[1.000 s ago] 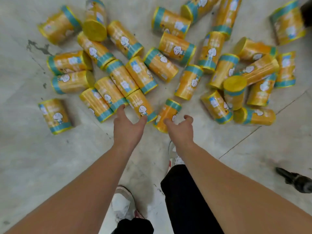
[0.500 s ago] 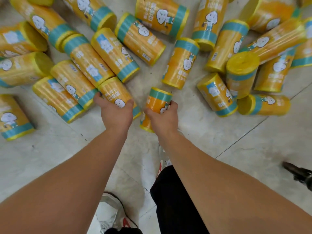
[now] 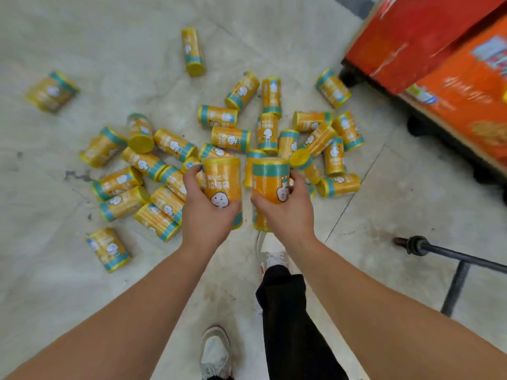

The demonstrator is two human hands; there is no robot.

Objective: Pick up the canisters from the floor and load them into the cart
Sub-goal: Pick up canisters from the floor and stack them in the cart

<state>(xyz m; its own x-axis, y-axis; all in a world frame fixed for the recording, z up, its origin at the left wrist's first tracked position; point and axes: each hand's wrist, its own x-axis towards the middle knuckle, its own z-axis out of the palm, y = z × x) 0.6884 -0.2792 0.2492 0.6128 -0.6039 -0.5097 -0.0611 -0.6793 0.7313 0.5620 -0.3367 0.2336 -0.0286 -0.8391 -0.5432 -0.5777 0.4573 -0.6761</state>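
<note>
Fingers: Our left fingers [image 3: 192, 173] wrap the side of one canister and our right fingers [image 3: 298, 182] curl round a second. Both sets are closed on their loads, not spread.
Hands: The left hand [image 3: 205, 215] and right hand [image 3: 288, 212] are held side by side in front of us, above the floor [image 3: 384, 215].
Held pair: The left canister [image 3: 222, 179] and the right canister [image 3: 270, 179] are lifted clear of the floor, just beside each other with a narrow gap between them.
What changed: Half a second ago both hands were down among the cans, closing on these two. Now the pair is up and the view has pulled back as we rise.
Pile [image 3: 230, 138]: Most canisters are still on their sides on the floor beyond our hands, with a few strays farther off.
Surroundings: A red-and-orange wheeled unit [image 3: 439, 50] stands at upper right and a dark metal bar [image 3: 452, 256] crosses at right. We cannot tell which is the cart.
Meaning: We judge the pick finished for this pair, with carrying and loading next. Most of the job remains.
</note>
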